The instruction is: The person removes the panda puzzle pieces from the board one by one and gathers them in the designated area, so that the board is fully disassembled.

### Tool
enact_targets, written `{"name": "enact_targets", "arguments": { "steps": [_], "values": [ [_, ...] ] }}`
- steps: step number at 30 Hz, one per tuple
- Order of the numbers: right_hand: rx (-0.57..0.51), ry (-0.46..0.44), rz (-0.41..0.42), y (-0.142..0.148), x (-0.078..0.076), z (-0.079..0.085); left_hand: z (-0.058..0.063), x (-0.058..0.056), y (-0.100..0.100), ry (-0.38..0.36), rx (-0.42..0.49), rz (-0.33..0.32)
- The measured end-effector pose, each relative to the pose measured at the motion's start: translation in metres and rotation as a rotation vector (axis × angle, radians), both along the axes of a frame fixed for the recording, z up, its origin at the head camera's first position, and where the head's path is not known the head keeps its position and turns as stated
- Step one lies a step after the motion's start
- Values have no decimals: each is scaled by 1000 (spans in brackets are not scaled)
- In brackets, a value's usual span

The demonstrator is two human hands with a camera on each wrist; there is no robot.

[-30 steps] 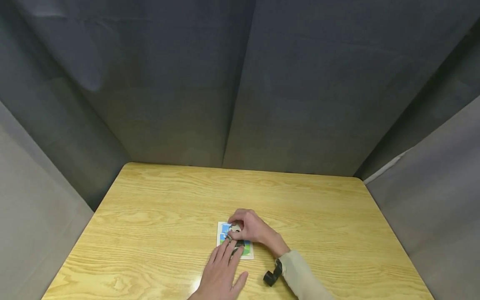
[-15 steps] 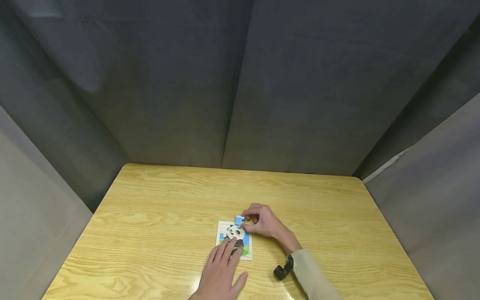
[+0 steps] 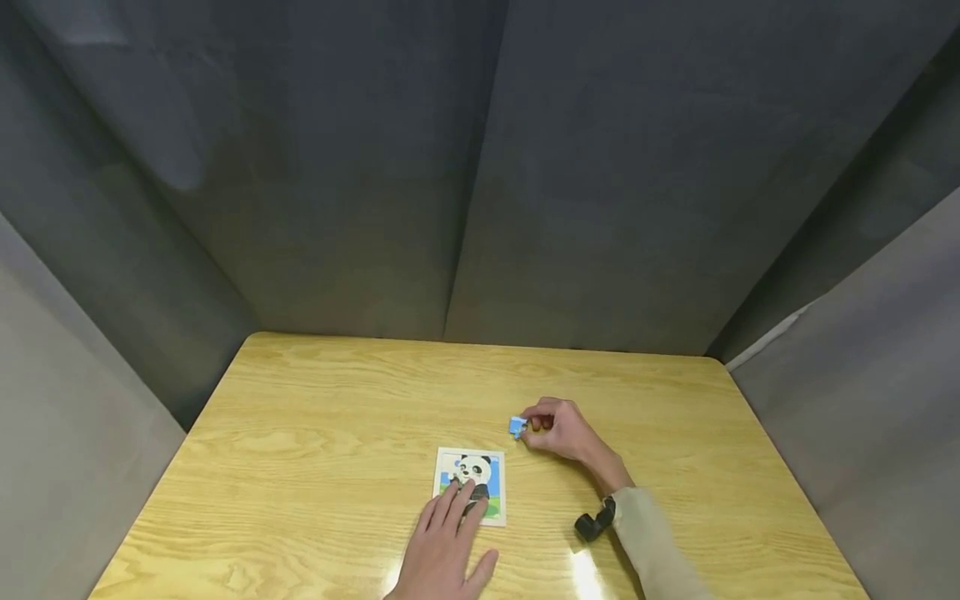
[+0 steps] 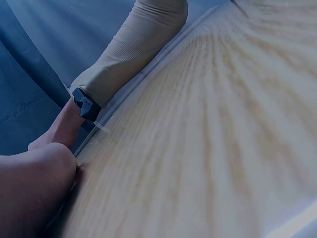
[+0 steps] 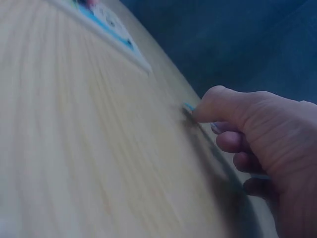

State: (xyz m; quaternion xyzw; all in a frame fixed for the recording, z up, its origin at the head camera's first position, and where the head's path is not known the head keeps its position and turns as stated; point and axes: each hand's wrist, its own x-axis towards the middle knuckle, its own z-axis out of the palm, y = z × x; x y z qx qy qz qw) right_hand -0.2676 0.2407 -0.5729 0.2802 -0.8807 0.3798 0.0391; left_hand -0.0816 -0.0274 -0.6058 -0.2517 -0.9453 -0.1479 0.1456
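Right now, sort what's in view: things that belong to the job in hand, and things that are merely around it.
In the job: white-framed panda jigsaw puzzle, under the left hand's fingers; blue jigsaw piece, pinched by the right hand.
Merely around: wood-grain tabletop, support only; dark grey curtain; black wrist-worn device.

The table (image 3: pixel 322 408) gives passing room left of the panda puzzle (image 3: pixel 477 472); the left hand (image 3: pixel 441 546) blocks its near left corner, and curtains (image 3: pixel 360 183) wall the back.
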Motion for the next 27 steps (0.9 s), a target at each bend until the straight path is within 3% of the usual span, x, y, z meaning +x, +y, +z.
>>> {"name": "enact_targets", "arguments": {
  "steps": [11, 18, 27],
  "values": [
    [9, -35, -75, 10, -10, -8, -2, 0, 0, 60, -10, 5],
    [1, -53, -79, 13, -9, -10, -3, 3, 1, 104, -26, 17],
    [-4, -59, -103, 13, -11, -7, 0, 0, 2, 75, -25, 4]
  ]
}}
